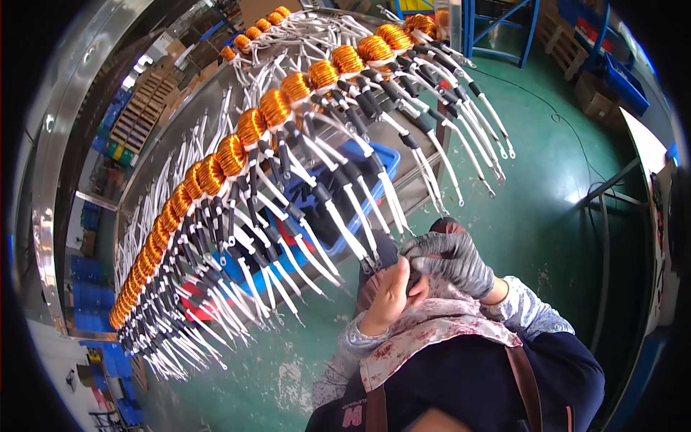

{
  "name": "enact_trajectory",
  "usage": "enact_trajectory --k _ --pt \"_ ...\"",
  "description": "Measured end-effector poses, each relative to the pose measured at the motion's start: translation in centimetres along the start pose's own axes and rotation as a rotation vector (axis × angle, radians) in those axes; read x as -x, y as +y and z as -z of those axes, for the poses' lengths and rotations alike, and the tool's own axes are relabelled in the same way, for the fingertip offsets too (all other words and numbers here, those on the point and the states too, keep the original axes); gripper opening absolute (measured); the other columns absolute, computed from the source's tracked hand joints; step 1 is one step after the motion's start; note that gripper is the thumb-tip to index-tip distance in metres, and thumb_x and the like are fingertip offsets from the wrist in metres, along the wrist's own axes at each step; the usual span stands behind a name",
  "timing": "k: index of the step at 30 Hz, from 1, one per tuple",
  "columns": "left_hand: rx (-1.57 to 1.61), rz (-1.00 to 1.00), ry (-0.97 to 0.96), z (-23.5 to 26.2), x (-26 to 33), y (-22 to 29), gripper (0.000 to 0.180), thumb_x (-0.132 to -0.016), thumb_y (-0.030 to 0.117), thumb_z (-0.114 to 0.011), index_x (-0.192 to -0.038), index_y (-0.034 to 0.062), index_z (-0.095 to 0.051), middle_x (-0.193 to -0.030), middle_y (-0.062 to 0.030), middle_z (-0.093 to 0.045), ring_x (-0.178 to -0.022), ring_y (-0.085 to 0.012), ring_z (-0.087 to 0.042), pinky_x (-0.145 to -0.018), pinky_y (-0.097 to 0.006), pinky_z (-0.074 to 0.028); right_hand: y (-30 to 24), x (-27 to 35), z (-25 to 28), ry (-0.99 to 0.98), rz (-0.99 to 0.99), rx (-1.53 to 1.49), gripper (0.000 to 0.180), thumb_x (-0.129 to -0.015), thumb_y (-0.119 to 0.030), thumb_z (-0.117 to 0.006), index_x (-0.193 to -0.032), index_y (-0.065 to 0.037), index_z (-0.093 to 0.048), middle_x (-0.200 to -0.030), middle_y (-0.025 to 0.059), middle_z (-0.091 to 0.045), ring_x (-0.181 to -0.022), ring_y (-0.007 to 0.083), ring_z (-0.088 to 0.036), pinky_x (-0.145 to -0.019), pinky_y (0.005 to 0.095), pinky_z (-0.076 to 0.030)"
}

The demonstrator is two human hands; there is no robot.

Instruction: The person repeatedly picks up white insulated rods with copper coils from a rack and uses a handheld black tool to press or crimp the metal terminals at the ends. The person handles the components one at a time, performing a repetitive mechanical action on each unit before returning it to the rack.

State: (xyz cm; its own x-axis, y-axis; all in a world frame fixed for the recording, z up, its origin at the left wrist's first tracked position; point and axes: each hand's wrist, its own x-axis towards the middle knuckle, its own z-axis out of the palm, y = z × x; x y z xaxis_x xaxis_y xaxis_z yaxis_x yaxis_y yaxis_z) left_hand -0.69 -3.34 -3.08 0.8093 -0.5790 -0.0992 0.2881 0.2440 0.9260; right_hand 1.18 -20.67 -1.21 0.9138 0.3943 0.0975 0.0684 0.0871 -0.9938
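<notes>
My left hand (pixel 389 297), bare, is closed with its fingertips pinched together in front of my body. Against it rests my right hand (pixel 455 261) in a grey striped glove, its fingers also bent shut. Something small and dark may sit between them, but the fingers hide it. Just beyond my hands hang white wire leads (pixel 344 229) with metal ring terminals and black sleeves (pixel 322 193). The leads come from a long curved row of copper-wound coils (pixel 231 154). I cannot tell whether either hand touches a lead.
Under the leads a blue bin (pixel 392 160) holds black pieces, beside red and blue containers. The coils lie along a metal table (pixel 414 189). Green floor (pixel 533 183) stretches right, toward a table frame (pixel 603 237). Wooden pallets (pixel 147 108) and boxes stand farther back.
</notes>
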Motion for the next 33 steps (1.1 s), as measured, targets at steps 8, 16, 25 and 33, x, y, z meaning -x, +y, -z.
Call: enact_trajectory --k 8,16,25,33 --pt "0.044 -0.057 0.019 0.5 0.2 0.2 0.043 -0.099 0.037 -0.029 -0.085 0.0003 -0.046 -0.058 0.0007 -0.036 -0.049 -0.0091 -0.041 -0.045 -0.021 -0.032 0.4 0.0 -1.1 0.043 -0.105 -0.059 0.028 -0.089 -0.019 -0.057 -0.105 0.004 -0.062 -0.105 0.0109 -0.063 -0.101 0.0183 -0.057 -0.088 0.0297 -0.044" --pt "0.092 0.024 -0.074 -0.1 0.3 -1.6 0.038 -0.099 0.034 -0.031 -0.099 0.0009 -0.048 -0.061 0.001 -0.036 -0.051 -0.0084 -0.04 -0.043 -0.019 -0.028 -8.7 -3.3 8.2 0.472 0.163 -0.287 0.031 -0.092 -0.033 -0.05 -0.082 -0.004 -0.054 -0.066 0.0035 -0.055 -0.054 0.0056 -0.051 -0.049 0.018 -0.038" --pt "0.022 0.155 -0.025 1.6 3.2 -7.3 0.018 -0.095 0.014 -0.046 -0.106 0.0007 -0.051 -0.075 -0.0004 -0.044 -0.067 -0.0069 -0.041 -0.062 -0.02 -0.035 -4.7 -13.5 21.6 0.919 0.148 1.186 0.027 -0.09 -0.029 -0.046 -0.102 -0.01 -0.062 -0.099 0.0165 -0.061 -0.092 0.0351 -0.058 -0.08 0.0429 -0.045" --pt "-0.052 0.199 0.042 2.4 3.3 -7.2 0.012 -0.093 0.013 -0.051 -0.096 0.0035 -0.058 -0.079 0.0036 -0.049 -0.073 -0.0043 -0.044 -0.067 -0.018 -0.036 -3.2 -15.4 21.4 0.96 0.277 0.996 0.023 -0.088 -0.024 -0.051 -0.099 -0.007 -0.063 -0.096 0.0166 -0.062 -0.089 0.0346 -0.058 -0.079 0.0418 -0.046"
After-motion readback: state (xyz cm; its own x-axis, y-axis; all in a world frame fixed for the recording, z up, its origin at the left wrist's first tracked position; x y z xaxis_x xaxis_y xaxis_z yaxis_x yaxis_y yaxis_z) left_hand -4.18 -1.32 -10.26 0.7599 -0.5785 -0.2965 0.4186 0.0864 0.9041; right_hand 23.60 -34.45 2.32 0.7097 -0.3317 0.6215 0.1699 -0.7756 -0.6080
